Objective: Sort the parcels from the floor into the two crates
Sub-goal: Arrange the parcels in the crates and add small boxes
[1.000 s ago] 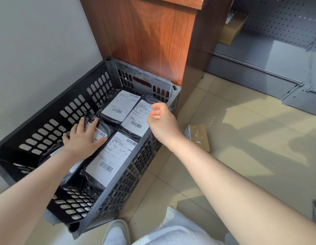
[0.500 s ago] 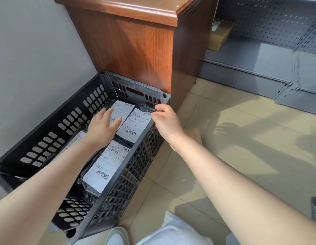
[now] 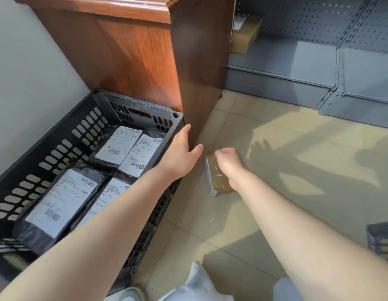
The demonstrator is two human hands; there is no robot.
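1. We are closing our right hand (image 3: 226, 162) on the cardboard parcel (image 3: 218, 182) lying on the floor tiles (image 3: 253, 213) just beside the black crate (image 3: 58, 148).
2. Our left hand (image 3: 181, 153) is hovering with fingers spread, holding nothing.
3. We are aiming to grasp both long edges firmly before lifting.

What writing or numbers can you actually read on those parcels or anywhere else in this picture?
None can be read.
Four black parcels in the black crate: white shipping labels with barcodes, print too small and blurred.
Brown box on the floor under the right hand: white label on its side, unreadable.
Cardboard box on the grey shelf: white label, too blurred.
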